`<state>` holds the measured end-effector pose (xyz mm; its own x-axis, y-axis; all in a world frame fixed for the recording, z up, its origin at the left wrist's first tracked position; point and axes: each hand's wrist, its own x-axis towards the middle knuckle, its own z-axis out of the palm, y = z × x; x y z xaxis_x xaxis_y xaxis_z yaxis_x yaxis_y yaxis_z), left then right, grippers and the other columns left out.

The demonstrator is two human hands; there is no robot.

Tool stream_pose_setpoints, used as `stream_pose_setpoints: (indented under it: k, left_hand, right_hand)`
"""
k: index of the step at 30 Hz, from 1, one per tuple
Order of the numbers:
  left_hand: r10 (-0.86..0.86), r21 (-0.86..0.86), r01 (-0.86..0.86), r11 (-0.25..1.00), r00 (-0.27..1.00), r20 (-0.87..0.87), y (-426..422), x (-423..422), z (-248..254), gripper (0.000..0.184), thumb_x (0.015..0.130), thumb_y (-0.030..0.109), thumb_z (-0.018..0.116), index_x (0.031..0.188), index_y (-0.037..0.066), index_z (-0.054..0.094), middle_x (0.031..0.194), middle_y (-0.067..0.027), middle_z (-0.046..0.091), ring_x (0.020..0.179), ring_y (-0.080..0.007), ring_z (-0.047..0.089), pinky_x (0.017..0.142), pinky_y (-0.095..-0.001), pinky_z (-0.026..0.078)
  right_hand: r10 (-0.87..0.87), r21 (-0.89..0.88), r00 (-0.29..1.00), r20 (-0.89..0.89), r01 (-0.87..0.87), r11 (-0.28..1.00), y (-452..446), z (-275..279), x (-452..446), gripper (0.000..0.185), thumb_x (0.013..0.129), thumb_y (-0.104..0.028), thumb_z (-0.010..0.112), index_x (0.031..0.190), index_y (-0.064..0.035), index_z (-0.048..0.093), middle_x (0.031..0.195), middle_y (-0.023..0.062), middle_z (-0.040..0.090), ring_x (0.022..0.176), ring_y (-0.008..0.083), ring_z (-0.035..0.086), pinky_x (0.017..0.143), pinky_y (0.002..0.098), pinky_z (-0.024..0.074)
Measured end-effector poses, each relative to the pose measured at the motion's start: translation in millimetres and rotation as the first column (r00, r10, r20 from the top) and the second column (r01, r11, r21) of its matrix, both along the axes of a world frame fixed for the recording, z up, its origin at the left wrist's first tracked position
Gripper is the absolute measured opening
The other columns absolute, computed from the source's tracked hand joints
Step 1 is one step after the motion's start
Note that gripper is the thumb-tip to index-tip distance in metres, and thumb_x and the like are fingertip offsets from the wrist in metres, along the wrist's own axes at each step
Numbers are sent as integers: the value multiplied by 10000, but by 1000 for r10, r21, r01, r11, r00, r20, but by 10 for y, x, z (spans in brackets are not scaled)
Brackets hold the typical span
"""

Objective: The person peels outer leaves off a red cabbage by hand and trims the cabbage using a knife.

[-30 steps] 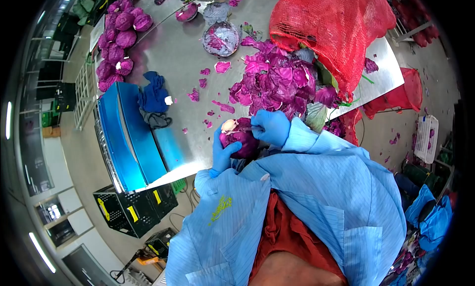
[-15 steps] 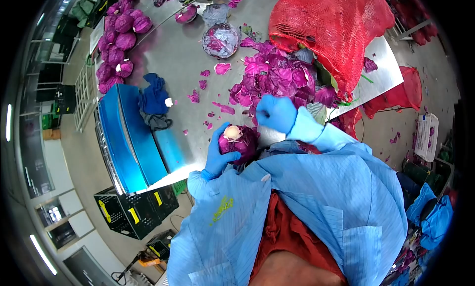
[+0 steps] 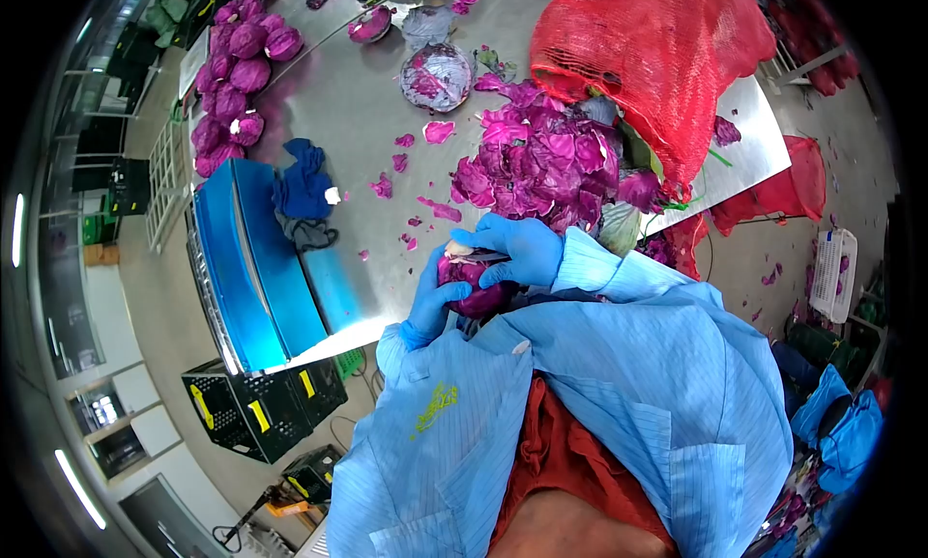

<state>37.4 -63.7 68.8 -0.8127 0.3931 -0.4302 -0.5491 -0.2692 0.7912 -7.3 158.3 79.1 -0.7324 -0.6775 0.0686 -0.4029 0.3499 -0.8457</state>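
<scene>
Close to my body, a purple cabbage [image 3: 476,300] sits with its pale cut stem [image 3: 458,250] facing up. My left hand [image 3: 431,302], in a blue glove, cups its left side, thumb across the front. Over the top, my gloved right hand [image 3: 522,249] has its fingers curled around a small knife [image 3: 486,257]; only a thin strip of blade shows by the stem, and the handle is hidden in the glove. Just beyond both hands lies a heap of loose purple leaves [image 3: 541,167].
A red mesh bag [image 3: 652,65] lies at the right of the metal table [image 3: 367,114]. Whole cabbages [image 3: 249,73] are piled far left. A blue box [image 3: 253,268] and a dark blue cloth [image 3: 304,181] are at left, with black crates [image 3: 261,413] below. An outer-leaved cabbage [image 3: 437,77] stands beyond.
My right hand has moved left and down from above the leaf heap onto the top of the cabbage by its stem. My left hand still holds the cabbage.
</scene>
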Motion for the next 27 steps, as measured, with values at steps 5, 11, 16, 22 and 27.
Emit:
stream_pose_setpoints:
  k: [5,11,16,22,27]
  left_hand:
    - [-43,-18,43,999,999,-4,5,-1,-37,798,651,117,697,1379,26,382,1293,-119,517,1198,-241,510,1047,-369,385]
    - [-137,-37,134,990,987,-81,80,-45,76,804,648,113,691,1384,22,382,1312,-126,508,1222,-241,492,1070,-365,364]
    - [-67,0,67,998,997,-25,88,-39,76,799,650,106,695,1382,26,385,1303,-122,512,1216,-239,495,1069,-365,364]
    - [-61,16,61,998,998,10,66,-6,-21,760,660,103,700,1355,23,402,1279,-110,521,1194,-228,505,1039,-356,384]
    - [-54,26,53,998,997,51,102,20,-8,732,671,105,687,1343,21,410,1264,-96,525,1184,-213,505,1037,-337,376]
  right_hand:
    - [20,-43,996,-91,-24,999,41,-98,-25,508,813,-219,689,1298,-202,539,905,76,564,755,276,620,639,381,510]
    - [-255,-161,932,-256,219,962,159,-247,-263,257,827,-188,670,1076,-128,666,863,88,628,771,279,648,679,356,533]
    - [-273,-72,948,166,288,955,233,-10,-300,607,804,-285,743,1351,-143,523,1079,148,646,992,268,647,848,375,518]
    - [-33,-41,999,-26,32,999,17,-138,-57,647,758,-316,767,1330,-133,527,1099,109,596,944,301,637,779,382,522]
    - [-42,106,961,-274,73,992,-22,-292,45,523,773,-200,711,1262,-127,541,974,83,575,698,296,634,574,399,502]
